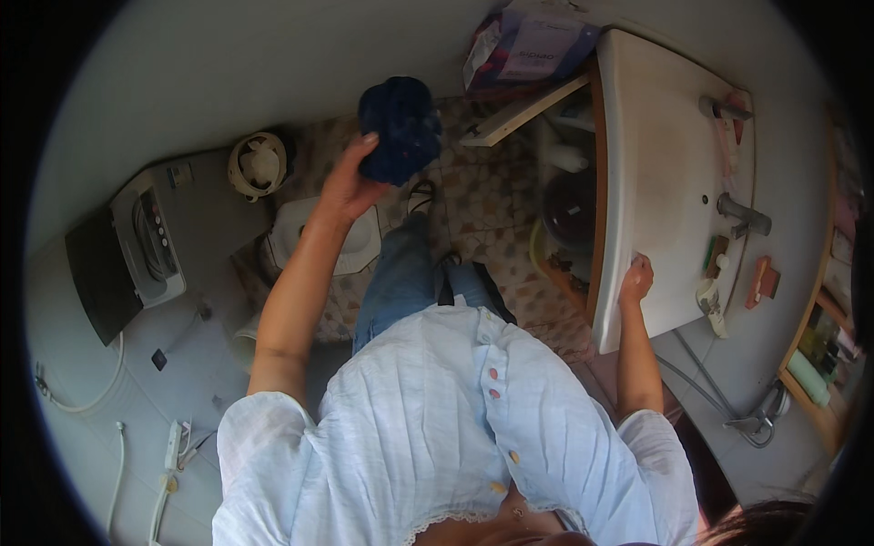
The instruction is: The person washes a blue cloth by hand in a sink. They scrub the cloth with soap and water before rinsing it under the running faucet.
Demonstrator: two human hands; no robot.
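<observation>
My left hand [355, 170] holds a bundled dark blue cloth [399, 130] out in front of me, above the floor. The thumb presses on the cloth's near side, and the other fingers are hidden under it. At the right, my right hand [636, 278] rests at the front rim of a white washbasin [669, 170], its fingers curled in; I see nothing held in it. Two grey taps stand at the basin's back, one of them the nearer tap [744, 213]. Below the left hand lies a white squat toilet [348, 235] set in the tiled floor.
Under the basin a cabinet door [526, 112] hangs open, showing a dark round basin [573, 208] inside. A washing machine [153, 239] with its lid up stands left, beside a waste bin [258, 167]. A purple package [532, 51] sits beyond the cabinet. A shower hose [710, 382] hangs right.
</observation>
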